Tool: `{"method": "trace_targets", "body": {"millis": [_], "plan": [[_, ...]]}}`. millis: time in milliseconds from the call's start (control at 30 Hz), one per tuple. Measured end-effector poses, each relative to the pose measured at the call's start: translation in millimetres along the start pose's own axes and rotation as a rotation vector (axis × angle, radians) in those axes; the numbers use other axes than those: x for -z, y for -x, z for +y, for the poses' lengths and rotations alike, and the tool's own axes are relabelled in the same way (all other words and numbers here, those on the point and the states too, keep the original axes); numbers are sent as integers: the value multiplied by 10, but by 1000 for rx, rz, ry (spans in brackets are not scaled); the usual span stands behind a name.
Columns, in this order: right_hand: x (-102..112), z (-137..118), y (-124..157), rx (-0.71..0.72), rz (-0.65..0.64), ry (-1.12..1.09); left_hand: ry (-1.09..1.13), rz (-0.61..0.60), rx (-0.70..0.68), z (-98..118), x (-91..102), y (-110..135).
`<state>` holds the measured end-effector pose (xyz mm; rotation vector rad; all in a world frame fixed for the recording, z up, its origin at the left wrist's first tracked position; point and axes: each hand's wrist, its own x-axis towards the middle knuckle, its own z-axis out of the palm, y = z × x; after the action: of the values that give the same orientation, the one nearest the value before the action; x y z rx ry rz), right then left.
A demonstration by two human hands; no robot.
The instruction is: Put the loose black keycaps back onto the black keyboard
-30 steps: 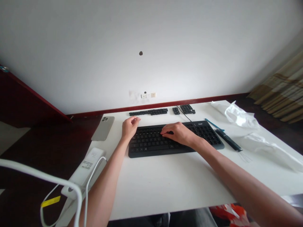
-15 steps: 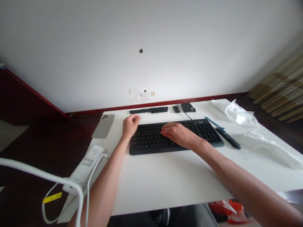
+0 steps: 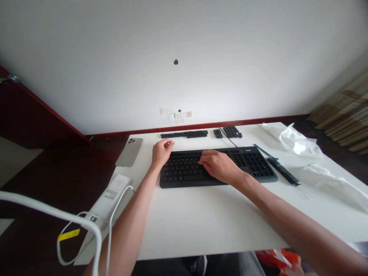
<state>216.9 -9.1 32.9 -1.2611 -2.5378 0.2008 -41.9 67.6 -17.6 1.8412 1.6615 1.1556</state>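
Observation:
A black keyboard (image 3: pixel 184 177) lies on the white table, its right-hand number block showing bare sockets without caps. My right hand (image 3: pixel 218 165) is over its middle, fingers bent and drawn together with the tips down at the keys; whatever they may hold is hidden. At the keyboard's upper left corner, my left hand (image 3: pixel 161 153) is raised with thumb and fingers curled together in a pinch. Anything between those fingertips is too small to make out. Behind the keyboard lie loose black keycaps in a long row (image 3: pixel 184 134), a small group (image 3: pixel 217 133) and a larger block (image 3: pixel 230 132).
A phone (image 3: pixel 130 152) and a white power strip (image 3: pixel 110 195) with looping cables are on the left. Right of the keyboard lie a black-handled brush (image 3: pixel 283 171), a thin blue tool (image 3: pixel 263 150) and white plastic bags (image 3: pixel 299 142). The wall stands behind the table (image 3: pixel 201 222).
The whole view has shifted slightly, with things appearing a little further right. Both hands keep nearly the same pose and place at the keyboard.

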Motion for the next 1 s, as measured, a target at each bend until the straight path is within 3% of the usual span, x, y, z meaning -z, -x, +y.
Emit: {"method": "trace_targets", "body": {"millis": [267,400,700,1000], "plan": [[-130,186,-96,-34,214,-220,-43,13,43,17,5,-4],[-150,318,-251,-21,321,-198,-50,20,49,18,8,-4],[-198,581,-943,-5,256,61,-74,32,51,-8,-5,-24],[-445,655,-991,-16,271,81,-78,11,64,9,2,-21]]}}
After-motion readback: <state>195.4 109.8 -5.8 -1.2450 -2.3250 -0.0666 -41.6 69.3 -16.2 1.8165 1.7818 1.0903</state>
